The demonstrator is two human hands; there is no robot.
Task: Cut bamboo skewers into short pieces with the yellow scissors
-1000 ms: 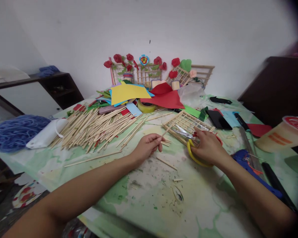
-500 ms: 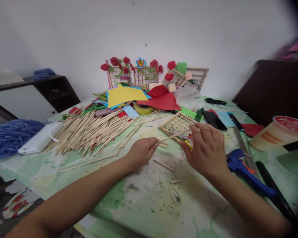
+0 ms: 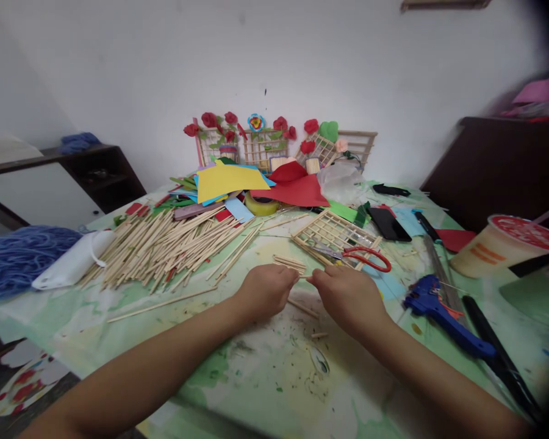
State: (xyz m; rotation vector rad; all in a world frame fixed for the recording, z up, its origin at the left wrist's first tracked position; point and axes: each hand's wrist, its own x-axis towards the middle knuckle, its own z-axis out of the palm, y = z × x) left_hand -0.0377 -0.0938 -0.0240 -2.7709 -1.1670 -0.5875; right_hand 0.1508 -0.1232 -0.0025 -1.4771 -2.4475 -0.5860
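My left hand [image 3: 268, 291] and my right hand [image 3: 348, 300] meet over the middle of the table, both closed. A thin wooden stick [image 3: 304, 277] runs between their fingertips; only a short bit of it shows. Just beyond the fingers lies a small row of cut sticks [image 3: 290, 263]. Behind my right hand is a stick lattice [image 3: 332, 228], with red-handled scissors [image 3: 366, 256] resting across it. One cut stick [image 3: 303, 308] and a tiny stub [image 3: 319, 335] lie on the cloth close to the hands.
A big heap of sticks [image 3: 165, 247] spreads at left beside blue yarn [image 3: 22, 259]. Coloured paper [image 3: 231, 182] and tape [image 3: 260, 205] sit behind. At right are a blue glue gun [image 3: 452, 320], a phone [image 3: 388, 224] and a drink cup [image 3: 498, 250].
My right hand has come down and left, close to my left hand, and its fingers have closed on the stick. The scissors and lattice behind it are now uncovered.
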